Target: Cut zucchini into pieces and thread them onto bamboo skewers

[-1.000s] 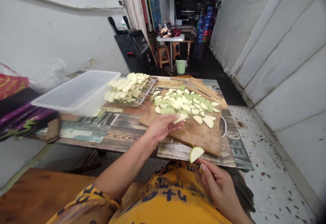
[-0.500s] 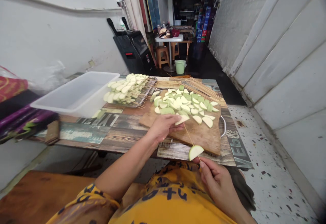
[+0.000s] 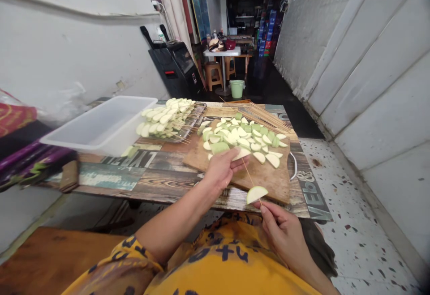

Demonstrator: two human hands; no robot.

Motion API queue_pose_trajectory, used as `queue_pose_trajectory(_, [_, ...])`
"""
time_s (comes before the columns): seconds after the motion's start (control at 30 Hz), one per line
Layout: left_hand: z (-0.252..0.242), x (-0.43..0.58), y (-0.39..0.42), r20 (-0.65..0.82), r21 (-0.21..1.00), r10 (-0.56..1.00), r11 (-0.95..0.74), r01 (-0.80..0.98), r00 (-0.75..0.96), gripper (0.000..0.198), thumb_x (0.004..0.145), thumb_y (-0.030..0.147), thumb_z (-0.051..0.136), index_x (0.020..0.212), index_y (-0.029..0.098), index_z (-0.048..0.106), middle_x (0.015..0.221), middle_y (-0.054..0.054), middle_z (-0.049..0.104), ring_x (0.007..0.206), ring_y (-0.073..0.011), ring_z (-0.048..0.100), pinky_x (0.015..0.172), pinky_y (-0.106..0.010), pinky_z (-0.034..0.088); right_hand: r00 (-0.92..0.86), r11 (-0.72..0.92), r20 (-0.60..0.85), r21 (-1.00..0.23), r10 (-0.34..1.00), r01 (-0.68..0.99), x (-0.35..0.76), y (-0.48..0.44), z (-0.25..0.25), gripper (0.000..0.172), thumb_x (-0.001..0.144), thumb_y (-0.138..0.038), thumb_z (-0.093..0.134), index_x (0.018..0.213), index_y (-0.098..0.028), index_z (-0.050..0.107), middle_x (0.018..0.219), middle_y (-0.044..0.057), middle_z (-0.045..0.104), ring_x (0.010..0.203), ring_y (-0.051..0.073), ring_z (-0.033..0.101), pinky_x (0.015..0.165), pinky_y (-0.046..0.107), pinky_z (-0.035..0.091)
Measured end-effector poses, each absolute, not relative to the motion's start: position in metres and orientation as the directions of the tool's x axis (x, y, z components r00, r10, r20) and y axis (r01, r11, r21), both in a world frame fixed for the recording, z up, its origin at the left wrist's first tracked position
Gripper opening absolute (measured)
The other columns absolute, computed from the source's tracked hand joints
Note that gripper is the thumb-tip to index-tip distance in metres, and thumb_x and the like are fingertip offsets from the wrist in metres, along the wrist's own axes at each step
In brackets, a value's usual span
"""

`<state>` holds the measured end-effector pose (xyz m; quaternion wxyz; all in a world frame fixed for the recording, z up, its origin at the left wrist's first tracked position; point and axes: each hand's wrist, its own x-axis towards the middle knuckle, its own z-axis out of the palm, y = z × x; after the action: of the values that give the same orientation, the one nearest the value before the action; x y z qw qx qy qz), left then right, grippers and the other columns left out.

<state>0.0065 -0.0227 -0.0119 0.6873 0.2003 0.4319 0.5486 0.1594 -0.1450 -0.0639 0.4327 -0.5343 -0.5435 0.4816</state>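
Observation:
My left hand pinches a half-round, pale vegetable slice with its fingers, over the cutting board. Between finger and thumb, my right hand grips the lower part of a thin wooden skewer near the table's front edge. One white half-round slice with a thin green rim is threaded on it, just above my right fingertips. The skewer's far end reaches the slice in my left hand; whether it has pierced it I cannot tell. Many loose slices lie on the wooden cutting board.
Loaded skewers are stacked on a tray left of the board. A translucent plastic tub stands further left, near purple eggplants. Bare skewers lie behind the board. A green bucket stands on the floor beyond.
My left hand and its slice have shifted slightly right. My right hand has moved slightly up and left with the skewer, bringing the threaded slice a little closer to my left hand.

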Motion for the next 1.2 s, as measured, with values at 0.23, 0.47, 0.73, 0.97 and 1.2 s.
queue_pose_trajectory(0.23, [-0.013, 0.006, -0.024, -0.388, 0.748, 0.921, 0.322, -0.580, 0.011, 0.003, 0.078, 0.010, 0.062, 0.076, 0.008, 0.062, 0.081, -0.010, 0.070, 0.071, -0.0194, 0.069, 0.079, -0.040, 0.056, -0.072, 0.188, 0.174, -0.874, 0.982, 0.448, 0.162, -0.140, -0.056, 0.033, 0.090, -0.036, 0.045, 0.101, -0.016, 0.068, 0.069, 0.005, 0.064, 0.057, 0.017, 0.057, 0.055, 0.026, 0.045])
queue_pose_trajectory(0.47, [-0.012, 0.006, -0.024, -0.399, 0.730, 0.917, 0.339, -0.594, 0.033, 0.004, 0.079, 0.010, 0.059, 0.076, 0.008, 0.062, 0.080, -0.010, 0.070, 0.070, -0.0195, 0.069, 0.080, -0.041, 0.056, -0.079, -0.063, -0.073, -0.990, 0.994, 0.128, 0.153, -0.140, -0.058, 0.043, 0.089, -0.047, 0.045, 0.102, -0.010, 0.063, 0.050, -0.007, 0.034, 0.043, 0.009, 0.029, 0.040, 0.022, 0.021])
queue_pose_trajectory(0.73, [-0.011, 0.005, -0.025, -0.400, 0.734, 0.915, 0.347, -0.583, 0.041, 0.004, 0.078, 0.010, 0.060, 0.075, 0.009, 0.062, 0.079, -0.010, 0.070, 0.070, -0.0200, 0.069, 0.080, -0.041, 0.056, -0.055, -0.062, -0.069, -0.991, 0.996, 0.115, 0.151, -0.138, -0.059, 0.040, 0.087, -0.046, 0.049, 0.097, -0.010, 0.064, 0.052, -0.006, 0.033, 0.046, 0.009, 0.029, 0.042, 0.022, 0.021])
queue_pose_trajectory(0.97, [-0.019, 0.013, -0.036, -0.436, 0.716, 0.894, 0.412, -0.563, 0.099, 0.005, 0.079, 0.011, 0.060, 0.076, 0.009, 0.063, 0.083, -0.011, 0.070, 0.072, -0.0198, 0.069, 0.078, -0.039, 0.056, -0.040, -0.044, -0.051, -0.984, 0.998, 0.172, 0.153, -0.135, -0.053, 0.040, 0.087, -0.046, 0.047, 0.096, -0.012, 0.066, 0.051, -0.005, 0.032, 0.045, 0.010, 0.027, 0.041, 0.023, 0.020])
queue_pose_trajectory(1.2, [-0.021, 0.020, -0.043, -0.488, 0.700, 0.864, 0.473, -0.535, 0.124, 0.003, 0.077, 0.010, 0.061, 0.075, 0.009, 0.063, 0.077, -0.009, 0.070, 0.066, -0.0171, 0.067, 0.063, -0.029, 0.056, -0.005, -0.002, -0.003, -0.977, 1.000, 0.214, 0.151, -0.131, -0.054, 0.038, 0.088, -0.043, 0.046, 0.095, -0.012, 0.066, 0.051, -0.005, 0.035, 0.046, 0.010, 0.031, 0.042, 0.023, 0.024])
